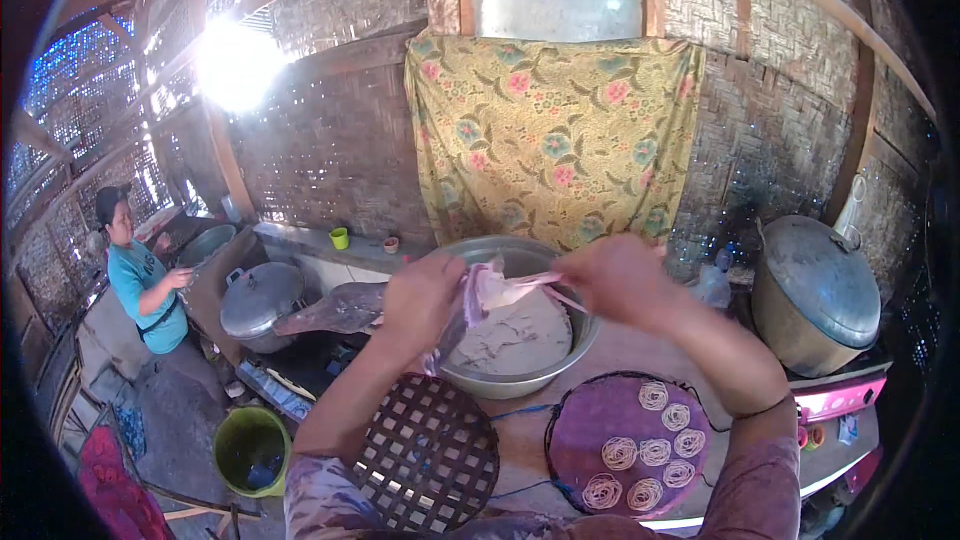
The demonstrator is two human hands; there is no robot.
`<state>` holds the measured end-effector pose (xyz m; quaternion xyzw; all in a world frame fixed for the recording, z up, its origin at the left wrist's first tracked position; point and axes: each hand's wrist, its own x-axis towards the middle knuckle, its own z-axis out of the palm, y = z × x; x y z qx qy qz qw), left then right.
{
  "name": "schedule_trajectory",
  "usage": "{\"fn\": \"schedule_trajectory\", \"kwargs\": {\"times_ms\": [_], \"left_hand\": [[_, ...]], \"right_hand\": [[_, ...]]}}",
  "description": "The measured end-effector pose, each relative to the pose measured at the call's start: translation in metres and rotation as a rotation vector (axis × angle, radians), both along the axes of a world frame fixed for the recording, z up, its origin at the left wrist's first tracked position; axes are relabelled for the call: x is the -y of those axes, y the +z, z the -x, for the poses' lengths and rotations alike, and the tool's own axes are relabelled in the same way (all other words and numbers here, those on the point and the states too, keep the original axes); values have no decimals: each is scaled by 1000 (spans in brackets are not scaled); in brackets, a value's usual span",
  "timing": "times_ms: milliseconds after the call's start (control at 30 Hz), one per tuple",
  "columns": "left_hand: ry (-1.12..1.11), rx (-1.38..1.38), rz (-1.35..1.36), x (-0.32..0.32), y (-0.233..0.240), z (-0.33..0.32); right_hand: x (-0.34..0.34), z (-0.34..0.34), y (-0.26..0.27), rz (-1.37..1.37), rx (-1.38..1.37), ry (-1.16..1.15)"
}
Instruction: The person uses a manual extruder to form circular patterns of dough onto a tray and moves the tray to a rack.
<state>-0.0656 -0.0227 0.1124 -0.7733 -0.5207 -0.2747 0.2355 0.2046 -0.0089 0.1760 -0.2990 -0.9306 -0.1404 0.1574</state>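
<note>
My left hand point(426, 289) grips one side of a cloth or plastic bag point(491, 292) smeared with pale dough. Its other end is a twisted strand pinched in my right hand point(619, 274). Both hands are over a large metal basin point(517, 388) holding pale dough or batter point(517, 337). Below the basin at the right lies a round purple tray point(581, 420) bearing several coiled rounds of thin noodle-like strands point(619, 453). A round woven lattice tray point(427, 450) lies beside it, partly behind my left forearm.
At the right, a big lidded pot point(817, 292) stands on a pink-fronted stove point(844, 396). Another lidded pot point(262, 304) and a green bucket point(251, 451) are at the left. A person point(150, 277) stands farther left. A floral cloth point(555, 135) hangs behind the basin.
</note>
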Motion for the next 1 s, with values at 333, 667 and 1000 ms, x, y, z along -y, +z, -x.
{"fn": "schedule_trajectory", "kwargs": {"times_ms": [333, 667, 1000], "left_hand": [[-90, 308, 58, -11, -25, 15], [-285, 325, -21, -2, -13, -7], [-83, 312, -289, -22, -1, -35]], "right_hand": [[57, -20, -19, -506, 68, -23], [50, 6, -20, -451, 124, -21], [21, 49, -79, 64, -801, 7]]}}
